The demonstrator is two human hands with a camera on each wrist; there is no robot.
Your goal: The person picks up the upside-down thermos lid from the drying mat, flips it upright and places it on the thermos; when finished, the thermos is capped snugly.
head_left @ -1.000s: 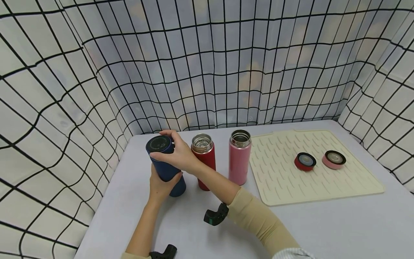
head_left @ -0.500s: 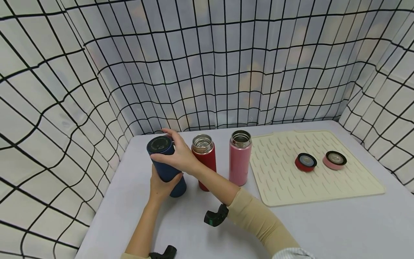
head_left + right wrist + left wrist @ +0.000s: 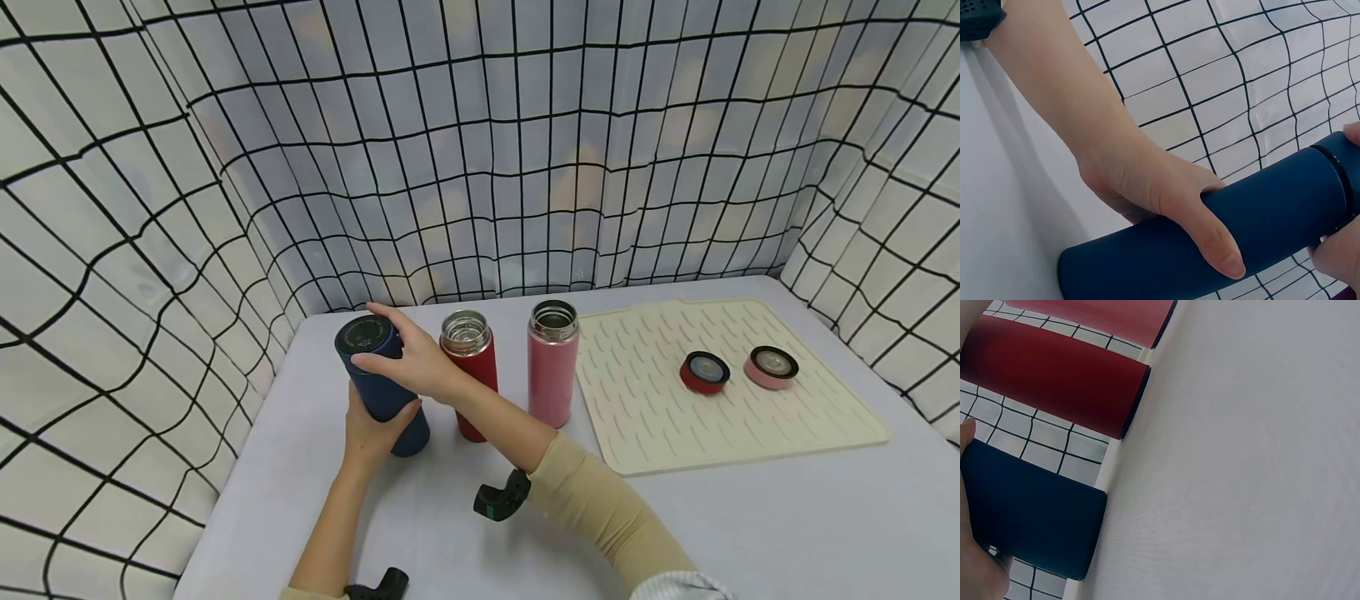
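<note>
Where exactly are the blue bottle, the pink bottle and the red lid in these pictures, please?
Blue bottle (image 3: 385, 396): head view, on the side of its body.
Pink bottle (image 3: 552, 379): head view, mid-body.
Red lid (image 3: 706, 370): head view, on its pale inner disc.

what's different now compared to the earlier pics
Very little: the thumb of the right hand seems to have shifted slightly rightward on the blue lid. Nothing was newly taken hold of or let go.

The left hand still grips the blue bottle; the red bottle, pink bottle, red lid and pink lid stayed put.
</note>
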